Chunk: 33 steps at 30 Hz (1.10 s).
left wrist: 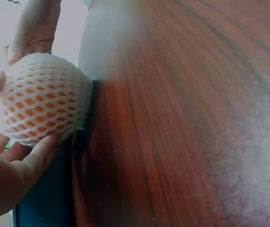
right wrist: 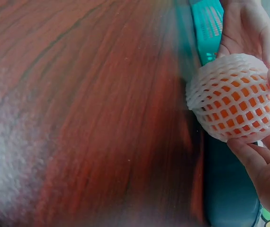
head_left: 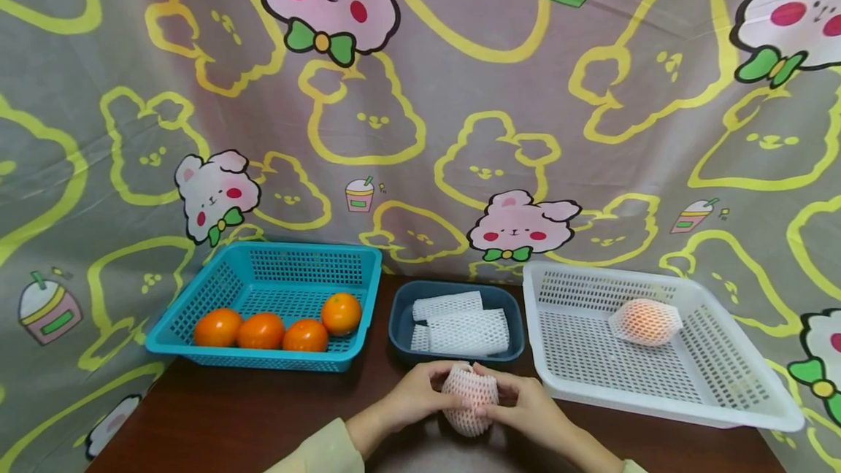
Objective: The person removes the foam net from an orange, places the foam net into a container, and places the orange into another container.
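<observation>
Two bare hands meet around one net-wrapped fruit [head_left: 469, 401] just on the near side of the dark blue box [head_left: 397, 331], which I take as my landmark. On my head feed, the left hand [head_left: 410, 394] grips the fruit from its left side, thumb across the front and fingers behind. The right hand [head_left: 531, 411] holds it from the opposite side, its thumb also resting on the netting. Neither grip is wide: both are closed in against the fruit, and in both wrist feeds I see orange skin through the diamond holes of the white foam mesh. I cannot tell whether the fruit's underside touches the brown table [head_left: 230, 422].

Inside the dark blue box I see several white foam net sleeves [head_left: 468, 331] lying flat, some overlapping. To the left of the box stands a teal basket [head_left: 256, 361] with four bare orange fruits [head_left: 260, 331], three in a row along its near side and one at the right end, slightly farther back. To the right of the box I have a white basket [head_left: 657, 406] with a single netted fruit [head_left: 647, 322]. Behind the box hangs a grey curtain [head_left: 407, 188] printed with cartoon rabbits.
</observation>
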Available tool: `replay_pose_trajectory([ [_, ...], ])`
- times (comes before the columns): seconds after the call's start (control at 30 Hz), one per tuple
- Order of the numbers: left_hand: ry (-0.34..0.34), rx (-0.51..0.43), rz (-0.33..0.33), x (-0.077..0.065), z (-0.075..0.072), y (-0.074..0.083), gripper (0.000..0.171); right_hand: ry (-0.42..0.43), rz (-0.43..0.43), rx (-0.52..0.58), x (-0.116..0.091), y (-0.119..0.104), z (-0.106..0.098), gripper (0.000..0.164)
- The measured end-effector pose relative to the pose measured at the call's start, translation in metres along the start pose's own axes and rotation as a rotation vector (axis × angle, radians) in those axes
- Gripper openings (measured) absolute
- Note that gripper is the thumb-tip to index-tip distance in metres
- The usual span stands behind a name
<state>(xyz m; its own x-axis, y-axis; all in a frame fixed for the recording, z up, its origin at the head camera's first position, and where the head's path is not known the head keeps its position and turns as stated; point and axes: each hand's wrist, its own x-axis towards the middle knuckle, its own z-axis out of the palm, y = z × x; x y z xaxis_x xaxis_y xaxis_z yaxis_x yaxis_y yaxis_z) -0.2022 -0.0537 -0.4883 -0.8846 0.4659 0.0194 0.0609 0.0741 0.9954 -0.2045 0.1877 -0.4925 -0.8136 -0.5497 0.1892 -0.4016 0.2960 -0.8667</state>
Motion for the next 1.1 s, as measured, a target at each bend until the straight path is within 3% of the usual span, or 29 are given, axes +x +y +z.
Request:
replay_pose_trajectory([
  [0.4,0.107,0.107,0.075,-0.001,0.004,-0.004,0.028,0.053,-0.009,-0.11,0.0,-0.002,-0.001,0.051],
  [0.6,0.169,0.185,0.14,-0.003,0.006,-0.004,0.023,0.052,0.015,-0.05,0.001,-0.004,0.002,0.043],
  [0.9,0.245,0.225,0.169,-0.001,0.009,-0.005,0.018,0.17,-0.177,-0.253,0.0,-0.01,0.007,0.019],
  [1.1,0.279,0.22,0.175,0.0,0.007,-0.002,0.013,0.244,-0.273,-0.273,0.001,-0.015,0.017,0.015],
])
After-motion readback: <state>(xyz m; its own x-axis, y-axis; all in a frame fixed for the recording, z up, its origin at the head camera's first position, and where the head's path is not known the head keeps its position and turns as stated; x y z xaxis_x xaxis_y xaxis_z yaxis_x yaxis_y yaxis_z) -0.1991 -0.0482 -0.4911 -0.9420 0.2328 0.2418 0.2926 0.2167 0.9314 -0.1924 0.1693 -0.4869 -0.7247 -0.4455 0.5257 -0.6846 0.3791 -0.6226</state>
